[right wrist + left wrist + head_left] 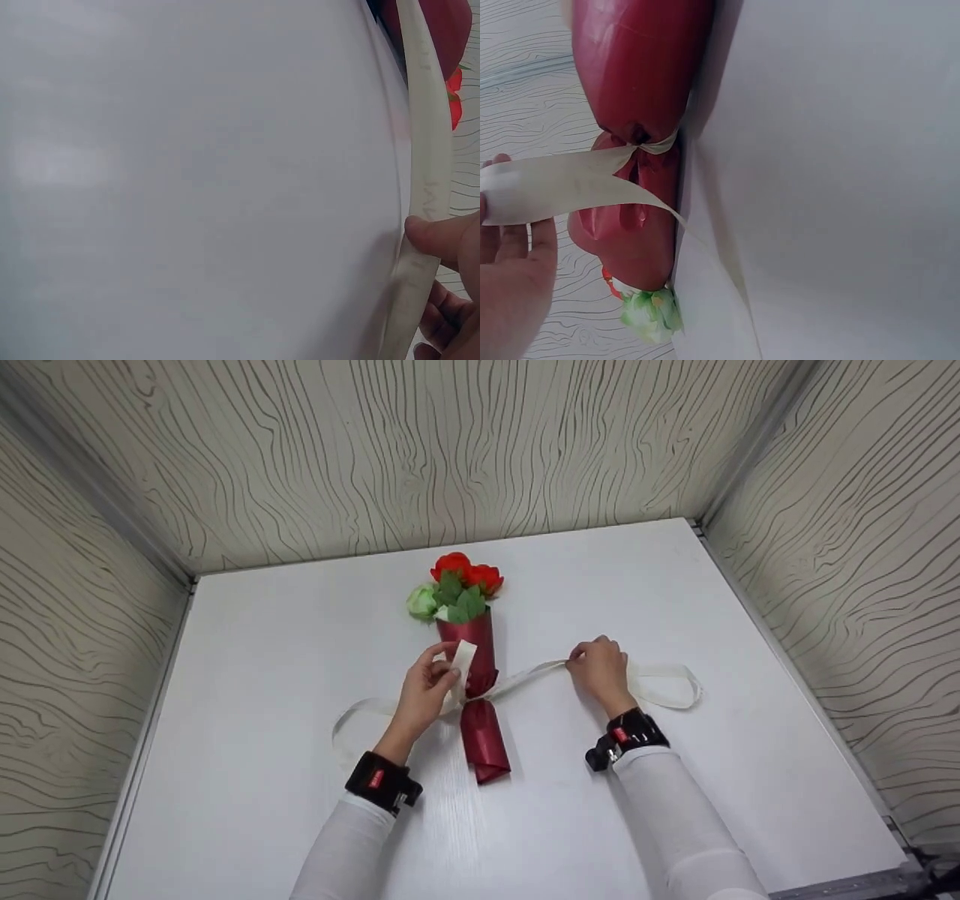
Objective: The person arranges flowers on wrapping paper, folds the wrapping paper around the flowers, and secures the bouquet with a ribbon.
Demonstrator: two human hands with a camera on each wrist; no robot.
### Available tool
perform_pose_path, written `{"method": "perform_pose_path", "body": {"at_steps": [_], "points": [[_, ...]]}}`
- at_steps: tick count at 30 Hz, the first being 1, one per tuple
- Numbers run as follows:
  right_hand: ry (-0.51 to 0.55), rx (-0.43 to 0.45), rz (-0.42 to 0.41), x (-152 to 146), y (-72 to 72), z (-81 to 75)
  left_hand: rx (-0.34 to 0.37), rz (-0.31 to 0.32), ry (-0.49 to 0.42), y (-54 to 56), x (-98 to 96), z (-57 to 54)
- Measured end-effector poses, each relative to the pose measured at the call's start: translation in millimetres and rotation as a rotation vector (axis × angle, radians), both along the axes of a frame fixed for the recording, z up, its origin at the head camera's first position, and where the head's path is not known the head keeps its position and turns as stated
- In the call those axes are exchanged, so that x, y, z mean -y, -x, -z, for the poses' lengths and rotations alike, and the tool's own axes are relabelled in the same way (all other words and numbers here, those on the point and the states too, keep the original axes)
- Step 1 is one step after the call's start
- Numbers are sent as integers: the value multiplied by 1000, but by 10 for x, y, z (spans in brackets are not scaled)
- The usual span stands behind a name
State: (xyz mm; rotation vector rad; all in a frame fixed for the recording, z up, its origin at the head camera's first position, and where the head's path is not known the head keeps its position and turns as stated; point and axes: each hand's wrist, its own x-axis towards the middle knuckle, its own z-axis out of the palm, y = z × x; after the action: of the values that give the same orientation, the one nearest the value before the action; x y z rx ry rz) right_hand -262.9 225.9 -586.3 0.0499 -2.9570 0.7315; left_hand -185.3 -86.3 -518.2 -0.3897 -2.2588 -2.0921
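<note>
A bouquet wrapped in dark red paper lies on the white table, with red flowers, a pale green flower and green leaves at its far end. Cream ribbon is cinched round the narrow middle of the wrap. My left hand pinches a raised loop of that ribbon just left of the bouquet. Off to the right, my right hand pinches the other length of ribbon between thumb and fingers and holds it stretched out from the knot.
Loose ribbon curls on the table left of the left hand, and another ribbon loop lies beyond the right hand. Wood-grain panels stand behind the table and at both sides. Each wrist wears a black camera strap.
</note>
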Motion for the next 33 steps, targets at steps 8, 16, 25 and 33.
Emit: {"method": "perform_pose_path", "body": {"at_steps": [8,16,25,33], "points": [[43,136,64,-79,-133,-353,136,-127,63,50,3,241],[-55,493,224,-333,-269,-445,189,-97,18,93,40,397],[-149,484,345,-436,-173,-238,63,-65,20,60,34,317],[-106,417,373,-398,-89,-172,55,-88,29,-60,11,28]]}}
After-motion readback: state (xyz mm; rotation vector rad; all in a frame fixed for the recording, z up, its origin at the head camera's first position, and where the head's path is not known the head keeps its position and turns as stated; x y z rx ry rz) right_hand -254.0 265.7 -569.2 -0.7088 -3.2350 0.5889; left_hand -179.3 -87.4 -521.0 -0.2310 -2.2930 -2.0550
